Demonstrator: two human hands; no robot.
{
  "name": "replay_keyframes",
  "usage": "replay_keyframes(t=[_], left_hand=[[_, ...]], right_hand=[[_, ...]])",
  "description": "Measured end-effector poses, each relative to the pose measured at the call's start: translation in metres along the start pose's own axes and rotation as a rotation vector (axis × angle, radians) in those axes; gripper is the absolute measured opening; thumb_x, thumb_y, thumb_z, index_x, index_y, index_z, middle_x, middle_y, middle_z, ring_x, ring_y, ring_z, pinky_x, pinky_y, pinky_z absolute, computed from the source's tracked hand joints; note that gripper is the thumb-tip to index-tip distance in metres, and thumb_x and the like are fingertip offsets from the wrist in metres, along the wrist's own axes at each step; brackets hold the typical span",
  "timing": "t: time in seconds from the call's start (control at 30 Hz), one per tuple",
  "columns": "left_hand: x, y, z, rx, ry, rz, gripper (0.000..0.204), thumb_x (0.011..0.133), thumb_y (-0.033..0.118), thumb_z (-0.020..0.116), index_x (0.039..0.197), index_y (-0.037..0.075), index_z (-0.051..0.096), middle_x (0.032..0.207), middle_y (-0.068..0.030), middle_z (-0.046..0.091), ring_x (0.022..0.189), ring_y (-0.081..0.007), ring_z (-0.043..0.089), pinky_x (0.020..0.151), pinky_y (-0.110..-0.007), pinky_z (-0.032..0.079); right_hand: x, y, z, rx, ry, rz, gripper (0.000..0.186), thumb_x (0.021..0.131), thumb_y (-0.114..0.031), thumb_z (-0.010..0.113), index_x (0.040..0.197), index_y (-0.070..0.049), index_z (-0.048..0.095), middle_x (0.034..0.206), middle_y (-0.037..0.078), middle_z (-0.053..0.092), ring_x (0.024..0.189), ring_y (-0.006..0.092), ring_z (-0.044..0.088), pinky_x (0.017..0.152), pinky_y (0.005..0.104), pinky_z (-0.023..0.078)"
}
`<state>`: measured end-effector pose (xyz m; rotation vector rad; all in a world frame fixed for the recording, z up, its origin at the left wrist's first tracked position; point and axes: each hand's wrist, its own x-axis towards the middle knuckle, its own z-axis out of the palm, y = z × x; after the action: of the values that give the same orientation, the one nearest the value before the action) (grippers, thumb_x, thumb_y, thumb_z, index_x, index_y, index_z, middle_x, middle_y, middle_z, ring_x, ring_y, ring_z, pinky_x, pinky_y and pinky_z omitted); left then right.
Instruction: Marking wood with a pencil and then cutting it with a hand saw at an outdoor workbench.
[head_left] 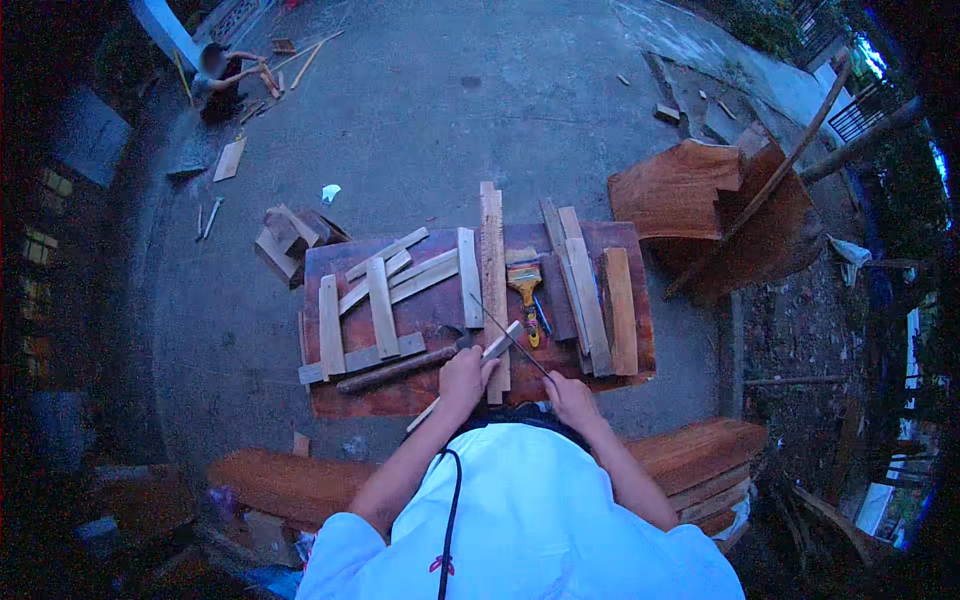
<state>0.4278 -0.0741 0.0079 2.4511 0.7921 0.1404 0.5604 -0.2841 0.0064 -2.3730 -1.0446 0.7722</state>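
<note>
Head view: my left grip (465, 380) is closed on a slim pale strip (507, 336), wood, slanting near left to far right across a long plank (492, 240) mid-bench. My right grip (572, 402) is curled round the near end of a thin dark tool (532, 360); its shaft crosses the strip's far end, can't tell if touching. Reddish-brown bench (360, 403): dark wooden handle (395, 371) just left of my left grip, pale wood pieces (381, 310) beyond it. Right of plank: yellow-handled brush (525, 288), then upright-lying boards (588, 300). Far left, another person (218, 100) sits low.
</note>
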Motion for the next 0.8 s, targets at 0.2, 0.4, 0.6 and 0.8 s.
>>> replay_keyframes(t=[0.2,0.4,0.6,0.8], left_hand=[[-0.002,0.015,-0.007,0.165,-0.205,-0.116,0.036,0.096,0.041,0.058,0.093,0.005,0.060,0.073,-0.0173,0.067,0.066,-0.0379,0.068,0.057,-0.051,0.054],[-0.007,0.014,0.001,0.131,-0.225,-0.069,0.033,0.097,0.039,0.056,0.100,0.006,0.062,0.068,-0.0135,0.068,0.061,-0.0350,0.069,0.052,-0.049,0.055],[-0.011,0.016,0.005,0.178,-0.177,-0.050,0.037,0.097,0.041,0.056,0.111,0.007,0.063,0.067,-0.0131,0.067,0.058,-0.0316,0.069,0.049,-0.046,0.054],[-0.005,0.015,-0.010,0.122,-0.244,-0.061,0.035,0.098,0.038,0.054,0.106,0.005,0.062,0.073,-0.0171,0.068,0.064,-0.0359,0.069,0.055,-0.049,0.056]], right_hand=[[-0.006,0.007,0.007,-0.033,-0.056,0.097,0.026,0.101,-0.030,0.052,0.100,-0.005,0.060,0.080,0.029,0.065,0.078,0.0483,0.064,0.067,0.0590,0.049],[-0.019,0.006,0.008,-0.009,-0.013,0.048,0.026,0.101,-0.028,0.051,0.101,-0.004,0.060,0.079,0.028,0.065,0.078,0.0488,0.064,0.068,0.0581,0.049],[-0.011,0.006,0.007,-0.010,0.020,0.035,0.026,0.101,-0.029,0.052,0.101,-0.005,0.061,0.079,0.028,0.065,0.076,0.0484,0.064,0.067,0.0583,0.049],[-0.012,-0.004,-0.003,0.010,-0.038,0.056,0.029,0.101,-0.032,0.051,0.101,-0.004,0.061,0.079,0.028,0.065,0.076,0.0482,0.064,0.069,0.0586,0.049]])
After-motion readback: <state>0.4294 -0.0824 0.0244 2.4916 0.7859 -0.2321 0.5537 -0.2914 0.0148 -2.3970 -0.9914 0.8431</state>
